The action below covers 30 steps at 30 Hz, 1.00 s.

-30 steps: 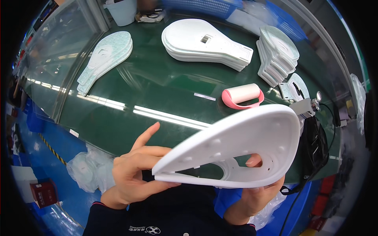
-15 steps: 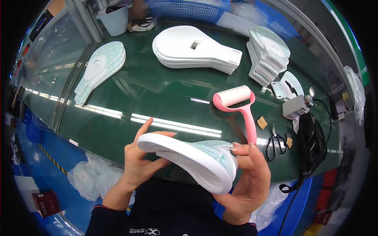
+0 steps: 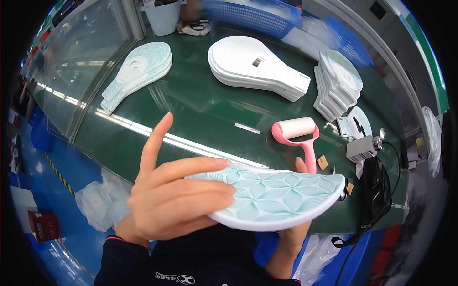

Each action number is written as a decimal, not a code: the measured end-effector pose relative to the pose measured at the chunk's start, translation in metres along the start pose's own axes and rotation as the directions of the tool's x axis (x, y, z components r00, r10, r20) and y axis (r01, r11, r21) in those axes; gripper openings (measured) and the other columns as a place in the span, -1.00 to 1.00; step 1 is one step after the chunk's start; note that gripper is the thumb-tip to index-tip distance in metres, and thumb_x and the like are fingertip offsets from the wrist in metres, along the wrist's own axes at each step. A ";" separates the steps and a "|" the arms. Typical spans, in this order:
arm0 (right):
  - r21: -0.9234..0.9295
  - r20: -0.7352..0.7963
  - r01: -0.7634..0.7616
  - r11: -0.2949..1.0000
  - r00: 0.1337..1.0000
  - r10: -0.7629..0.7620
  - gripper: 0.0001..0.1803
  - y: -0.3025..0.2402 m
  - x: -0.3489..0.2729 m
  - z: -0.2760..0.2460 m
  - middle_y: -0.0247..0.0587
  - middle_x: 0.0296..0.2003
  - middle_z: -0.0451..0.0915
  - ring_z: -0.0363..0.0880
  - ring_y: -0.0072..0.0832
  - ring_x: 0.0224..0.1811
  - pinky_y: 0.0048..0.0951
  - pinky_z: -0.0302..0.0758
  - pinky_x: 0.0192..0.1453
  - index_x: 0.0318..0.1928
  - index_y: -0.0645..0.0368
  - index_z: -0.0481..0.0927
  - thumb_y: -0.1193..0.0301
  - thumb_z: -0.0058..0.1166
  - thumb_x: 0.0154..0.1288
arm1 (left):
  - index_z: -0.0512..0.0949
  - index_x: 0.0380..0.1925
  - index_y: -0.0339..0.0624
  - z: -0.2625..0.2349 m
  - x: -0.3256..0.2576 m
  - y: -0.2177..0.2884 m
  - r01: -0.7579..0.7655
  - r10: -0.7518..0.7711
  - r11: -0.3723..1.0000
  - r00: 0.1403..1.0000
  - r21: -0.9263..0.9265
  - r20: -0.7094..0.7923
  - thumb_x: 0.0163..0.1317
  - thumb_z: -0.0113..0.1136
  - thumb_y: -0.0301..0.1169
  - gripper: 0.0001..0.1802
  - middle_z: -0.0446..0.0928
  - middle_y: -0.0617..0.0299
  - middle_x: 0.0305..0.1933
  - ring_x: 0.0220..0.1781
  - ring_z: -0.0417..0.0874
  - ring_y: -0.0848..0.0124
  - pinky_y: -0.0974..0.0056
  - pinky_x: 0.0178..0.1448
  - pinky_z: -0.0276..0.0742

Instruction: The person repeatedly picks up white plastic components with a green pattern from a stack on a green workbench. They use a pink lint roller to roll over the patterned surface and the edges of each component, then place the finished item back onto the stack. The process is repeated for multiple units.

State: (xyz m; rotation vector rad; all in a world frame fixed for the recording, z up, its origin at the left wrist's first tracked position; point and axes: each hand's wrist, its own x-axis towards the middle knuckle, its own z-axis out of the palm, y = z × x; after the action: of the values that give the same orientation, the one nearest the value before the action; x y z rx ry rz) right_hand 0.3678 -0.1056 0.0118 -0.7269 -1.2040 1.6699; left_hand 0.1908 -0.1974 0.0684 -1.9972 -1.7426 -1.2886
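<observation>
Above the near edge of the table I hold a rounded white plastic panel (image 3: 276, 195), its face moulded in a pale green petal pattern and tilted toward me. My left hand (image 3: 176, 200) grips its left end, with several fingers pressed on the patterned face and the index finger raised clear. The left thumb is hidden. Behind the panel, my right hand (image 3: 292, 238) supports the right part; one fingertip shows over the far edge and the other fingers are hidden. Just beyond the panel lies a pink-handled lint roller (image 3: 298, 131) with a white roll.
Paddle-shaped panels are stacked at left (image 3: 140, 69), centre (image 3: 253, 62) and right (image 3: 336, 83) on the green table (image 3: 191, 105). A pump bottle (image 3: 362, 148) and black bag (image 3: 374, 190) stand at right. Blue baskets (image 3: 253, 16) and a light-blue bucket (image 3: 163, 19) line the back.
The panel has turned from edge-on to show its patterned face and shifted right. My left hand has moved onto that face; my right hand has gone behind it. The whole view has shifted slightly.
</observation>
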 end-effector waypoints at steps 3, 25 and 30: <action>0.034 0.008 -0.001 0.999 1.000 0.001 -0.17 0.007 0.001 0.006 0.01 0.01 0.32 0.37 -0.40 -0.01 -0.48 0.26 0.07 0.17 0.40 0.05 0.40 0.18 -0.09 | 0.48 -0.50 0.00 -0.013 0.009 0.006 -0.064 0.063 0.998 0.992 0.008 0.111 -0.14 0.29 -0.30 -0.80 0.55 0.48 -0.51 -0.23 0.55 0.42 -0.32 0.20 -0.06; -0.212 0.052 0.146 0.966 0.989 -0.138 -0.27 0.006 0.020 -0.022 0.04 0.08 0.27 0.37 -0.33 0.01 -0.37 0.24 0.11 0.19 0.26 0.08 0.50 0.09 -0.02 | 0.50 -0.39 -0.19 -0.013 0.002 0.007 -0.078 0.093 0.989 0.988 -0.125 0.119 -0.05 0.16 -0.50 -0.84 0.55 0.20 -0.42 -0.29 0.58 0.36 -0.05 0.15 0.23; -0.972 0.159 0.208 0.108 0.925 -0.346 -0.47 0.005 0.062 -0.061 -0.01 -0.04 0.40 0.44 -0.23 -0.10 -0.40 0.32 -0.01 0.09 0.27 0.26 0.43 0.05 0.07 | 0.50 -0.32 -0.19 -0.020 0.002 0.006 -0.119 0.141 0.986 0.969 -0.117 0.202 0.02 0.11 -0.50 -0.83 0.54 0.19 -0.37 -0.26 0.58 0.37 -0.02 0.15 0.24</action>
State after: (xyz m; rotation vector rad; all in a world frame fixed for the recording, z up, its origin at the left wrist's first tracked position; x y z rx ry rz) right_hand 0.3931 -0.0255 -0.0109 -1.2184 -2.1938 0.2328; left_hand 0.1861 -0.2102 0.0844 -2.3406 -1.6256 -1.1869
